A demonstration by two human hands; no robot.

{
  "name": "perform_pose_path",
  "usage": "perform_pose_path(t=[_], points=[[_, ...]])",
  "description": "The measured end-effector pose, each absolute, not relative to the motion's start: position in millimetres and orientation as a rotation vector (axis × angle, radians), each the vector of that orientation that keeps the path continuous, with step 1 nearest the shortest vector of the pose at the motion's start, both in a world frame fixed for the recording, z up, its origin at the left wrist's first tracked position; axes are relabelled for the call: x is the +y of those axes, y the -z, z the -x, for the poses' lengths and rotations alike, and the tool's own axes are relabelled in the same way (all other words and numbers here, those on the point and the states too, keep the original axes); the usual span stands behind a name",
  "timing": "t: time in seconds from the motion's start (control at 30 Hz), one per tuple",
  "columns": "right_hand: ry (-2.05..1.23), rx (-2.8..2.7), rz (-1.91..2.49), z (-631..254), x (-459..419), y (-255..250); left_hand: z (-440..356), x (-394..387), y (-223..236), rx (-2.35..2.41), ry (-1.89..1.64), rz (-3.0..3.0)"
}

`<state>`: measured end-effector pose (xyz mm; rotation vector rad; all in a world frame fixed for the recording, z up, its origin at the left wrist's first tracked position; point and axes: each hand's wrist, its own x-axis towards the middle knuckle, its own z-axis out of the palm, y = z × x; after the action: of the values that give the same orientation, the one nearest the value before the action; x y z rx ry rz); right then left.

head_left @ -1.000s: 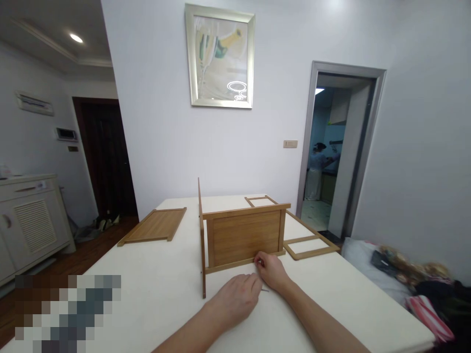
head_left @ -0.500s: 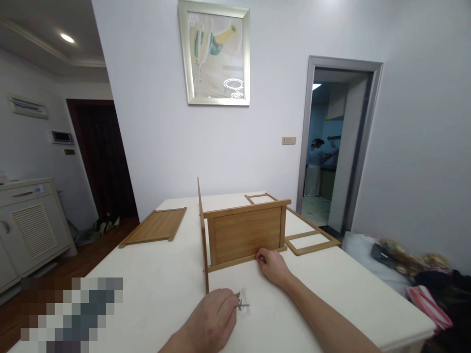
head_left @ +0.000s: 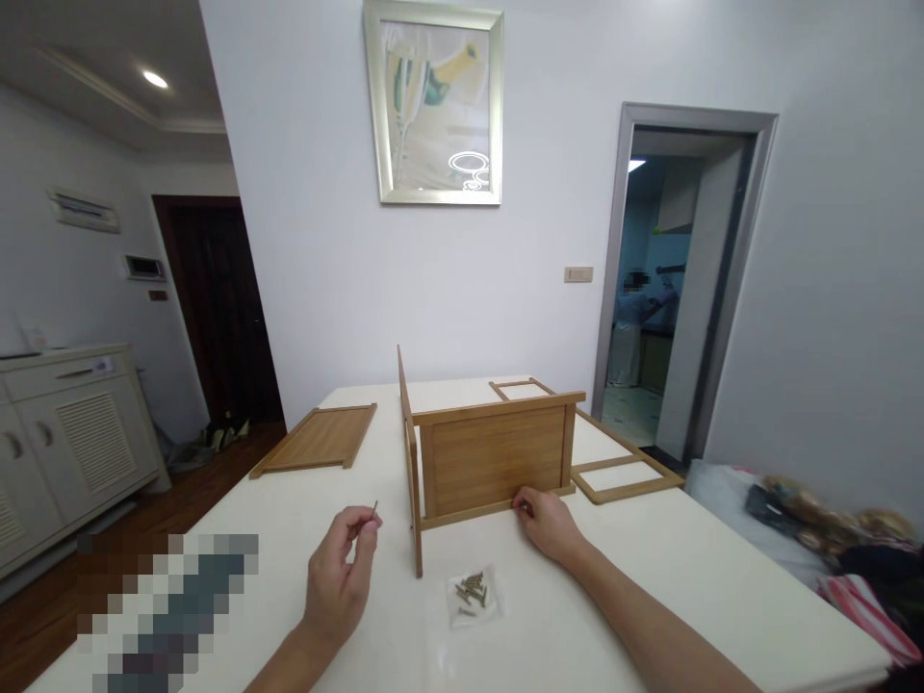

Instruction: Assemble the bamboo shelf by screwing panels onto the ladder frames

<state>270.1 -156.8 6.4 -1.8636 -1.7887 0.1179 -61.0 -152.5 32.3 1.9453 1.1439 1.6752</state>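
Note:
My left hand pinches a screw, held upright between thumb and fingertips, left of an upright wooden board seen nearly edge-on. My right hand is closed at the lower rail of a framed wooden panel, which stands on its long edge against the board's right side. Its fingertips are partly hidden. In front of the panel, a small clear plastic bag lies flat with several screws on or in it.
Another slatted-end wooden panel lies flat at the left of the white table. An open wooden frame lies at the right, behind the upright panel. Bags and cloth are heaped beyond the table's right edge. A person stands through the doorway.
My left hand has moved from the bag of screws to the left and up, carrying a screw past the upright board. My right hand stays at the panel's lower rail. The view has shifted slightly.

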Motion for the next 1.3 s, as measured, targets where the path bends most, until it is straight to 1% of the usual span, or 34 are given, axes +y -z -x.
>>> perform_pose_path(t=[0.17, 0.4, 0.6, 0.73, 0.83, 1.03, 1.3], points=[[-0.099, -1.8, 1.874, -271, -157, -6, 70, -124, -35, 1.158, -1.594, -1.621], [-0.048, -1.845, 1.887, -269, -157, -8, 72, -95, -16, 1.096, -1.432, -1.297], [0.024, -2.007, 1.819, -260, -162, -7, 68, -80, 2, 1.133, -1.362, -1.278], [0.083, -2.205, 1.623, -242, -160, -15, 63, -75, 12, 1.111, -1.319, -1.285], [0.008, -2.273, 1.485, -215, -153, -25, 58, -75, 17, 1.083, -1.276, -1.289], [-0.228, -2.126, 1.333, -157, -133, -27, 52, -77, 23, 1.038, -1.218, -1.335], [-0.474, -1.977, 1.283, -150, -124, -6, 51, -77, 28, 1.052, -1.216, -1.371]])
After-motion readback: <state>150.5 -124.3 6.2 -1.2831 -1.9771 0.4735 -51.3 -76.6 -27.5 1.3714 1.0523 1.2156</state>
